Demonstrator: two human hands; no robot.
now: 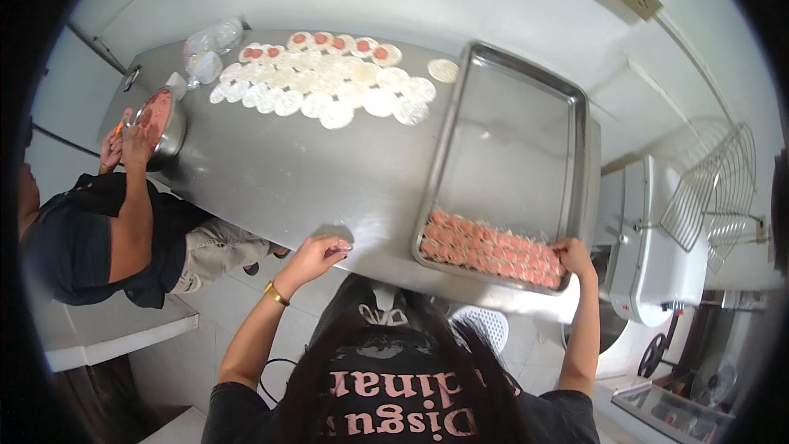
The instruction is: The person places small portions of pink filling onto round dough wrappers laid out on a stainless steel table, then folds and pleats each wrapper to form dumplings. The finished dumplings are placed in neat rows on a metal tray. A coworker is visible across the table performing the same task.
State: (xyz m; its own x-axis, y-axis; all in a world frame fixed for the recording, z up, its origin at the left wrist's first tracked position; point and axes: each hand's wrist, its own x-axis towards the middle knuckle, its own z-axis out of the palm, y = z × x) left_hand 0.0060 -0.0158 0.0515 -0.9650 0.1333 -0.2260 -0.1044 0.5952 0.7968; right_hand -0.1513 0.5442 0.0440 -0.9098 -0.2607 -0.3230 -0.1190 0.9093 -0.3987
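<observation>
My right hand [575, 257] is at the right wall of a large metal tray [526, 57], its fingers closed at the end of the packed dumplings [493, 251]. They seem to grip the endmost dumpling, which the fingers partly hide. The dumplings have pink filling and pale pleated wrappers, standing in close rows along the tray's near end. Over the table's near edge, left of the tray, my left hand [320, 255] hangs with fingers loosely curved and thumb apart, nothing visible in it. Round white wrappers [329, 86] lie in overlapping rows on the table, several topped with pink filling [339, 43].
At left, a co-worker [107, 230] works with both hands at a metal bowl [170, 136] of pink filling. Plastic bags [209, 49] lie on the steel table [312, 168] behind the bowl. One lone wrapper [442, 71] sits by the tray. A white machine [657, 238] with a wire guard stands right.
</observation>
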